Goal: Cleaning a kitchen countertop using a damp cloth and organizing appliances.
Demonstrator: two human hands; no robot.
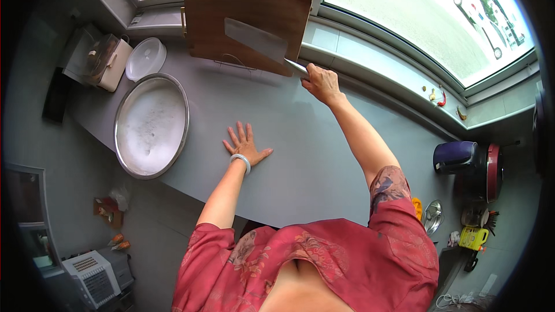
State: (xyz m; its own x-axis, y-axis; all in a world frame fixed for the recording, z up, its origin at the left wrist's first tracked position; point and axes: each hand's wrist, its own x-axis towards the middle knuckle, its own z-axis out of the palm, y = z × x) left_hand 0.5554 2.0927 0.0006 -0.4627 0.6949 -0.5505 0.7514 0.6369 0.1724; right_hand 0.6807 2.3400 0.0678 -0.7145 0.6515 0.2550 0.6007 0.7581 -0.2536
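Observation:
My right hand (321, 83) grips the pale handle of a broad-bladed kitchen knife, apparently a cleaver (256, 40). Its blade points up and left across the face of an upright wooden cutting board (208, 13); whether the two touch cannot be told. The board leans by the window in a wire stand (234, 64). On the grey countertop (303, 169) my left hand (246, 145) lies palm down with fingers spread, holding nothing, a pale bangle on its wrist. To its left is a round metal basin (187, 115) full of white suds.
A clear lidded container (146, 58) and a cream box (116, 66) stand at the back left. Small peppers (442, 99) lie on the right window ledge. A purple kettle (455, 156), a red-and-black appliance (493, 173) and a metal bowl (432, 216) are at the right.

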